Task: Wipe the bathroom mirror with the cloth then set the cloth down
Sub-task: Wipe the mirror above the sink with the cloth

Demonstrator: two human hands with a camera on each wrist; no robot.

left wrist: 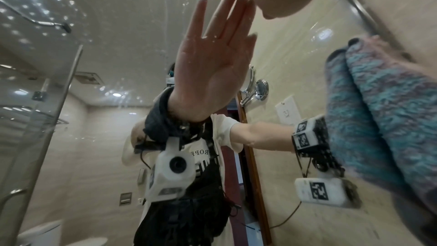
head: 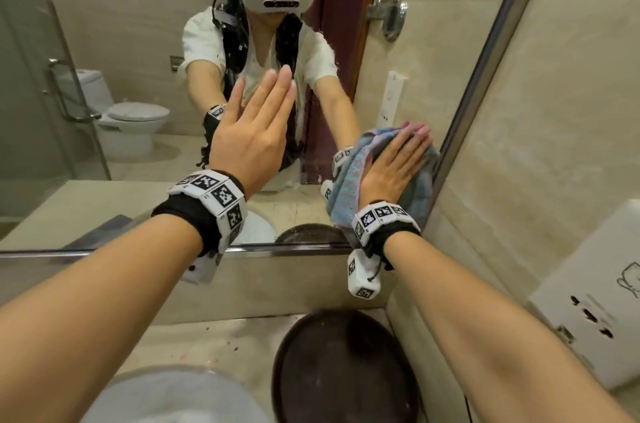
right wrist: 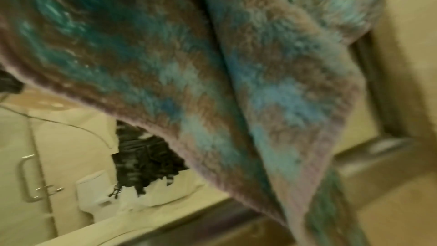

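Observation:
The large wall mirror (head: 121,24) fills the upper left of the head view, its glass speckled with droplets (left wrist: 71,3). My right hand (head: 394,162) lies flat with straight fingers on a fuzzy blue-and-purple cloth (head: 349,187), pressing it against the mirror's lower right corner near the metal frame. The same cloth (right wrist: 212,74) fills the right wrist view and shows at the right of the left wrist view (left wrist: 378,111). My left hand (head: 256,124) is flat and open with fingers together, its palm against the glass at the mirror's middle.
A dark round tray (head: 346,370) sits on the beige counter (head: 225,336) below the mirror, beside a sink basin (head: 173,398). A white box with slots (head: 588,301) hangs on the tiled right wall. The mirror's metal frame (head: 485,69) runs close to the cloth.

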